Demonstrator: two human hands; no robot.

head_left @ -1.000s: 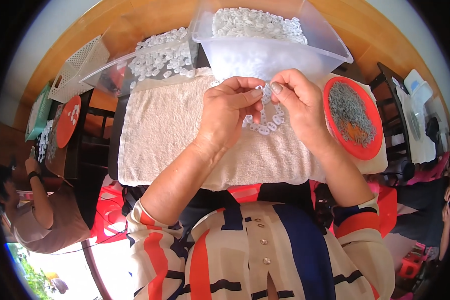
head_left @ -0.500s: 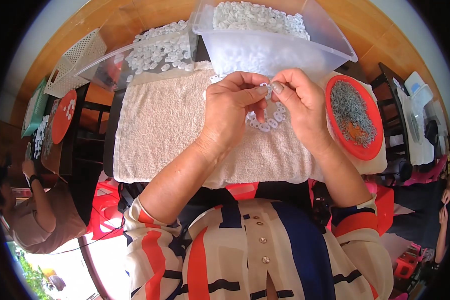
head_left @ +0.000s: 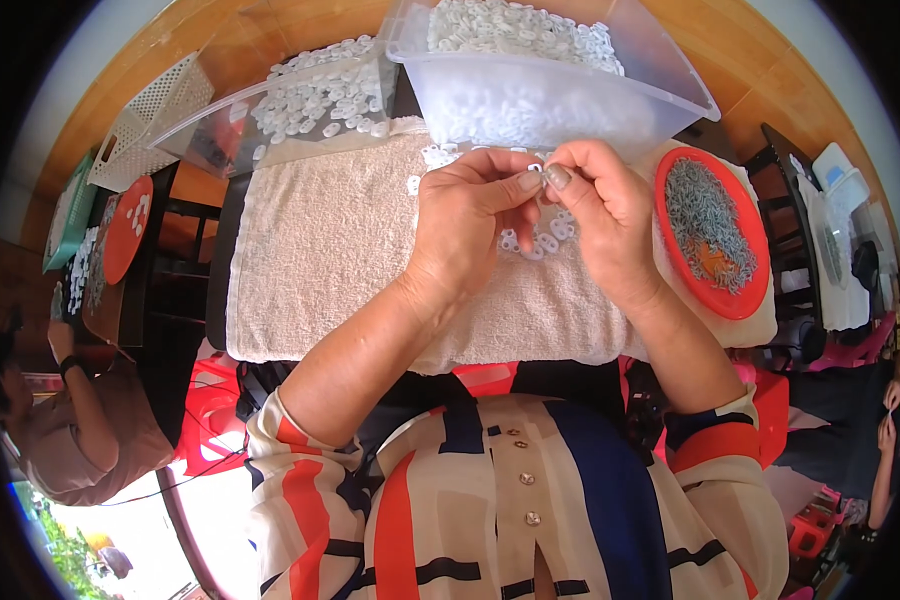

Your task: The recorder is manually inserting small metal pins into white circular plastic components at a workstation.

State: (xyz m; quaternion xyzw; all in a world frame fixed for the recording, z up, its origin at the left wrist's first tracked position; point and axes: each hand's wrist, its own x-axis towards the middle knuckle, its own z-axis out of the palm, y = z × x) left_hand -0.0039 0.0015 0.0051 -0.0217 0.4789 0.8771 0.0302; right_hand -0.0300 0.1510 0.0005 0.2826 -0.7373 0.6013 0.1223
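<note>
In front of my chest, both hands meet fingertip to fingertip over a beige towel (head_left: pixel 320 250). My left hand (head_left: pixel 455 215) is closed in a pinch on a small white oval plastic piece (head_left: pixel 535 168), mostly covered by the fingers. Thumb and forefinger of my right hand (head_left: pixel 607 215) press together against the same spot; whatever they grip is too small to make out. Beneath the hands, similar white pieces with holes (head_left: pixel 547 243) lie in a curved row, partly hidden. More white pieces (head_left: pixel 438 155) lie beyond my left hand.
A red oval dish (head_left: pixel 760 270) of grey screw-like parts stands at the right. Behind the towel are a large translucent bin (head_left: pixel 570 95) and a clear bin (head_left: pixel 210 130), both holding white pieces. A co-worker (head_left: pixel 90 420) sits at the left; another person's hands (head_left: pixel 890 410) show far right.
My fingertips have drawn closer together, covering more of the white piece. Both hands have shifted slightly, hiding part of the curved row and uncovering more loose pieces beyond my left hand.
</note>
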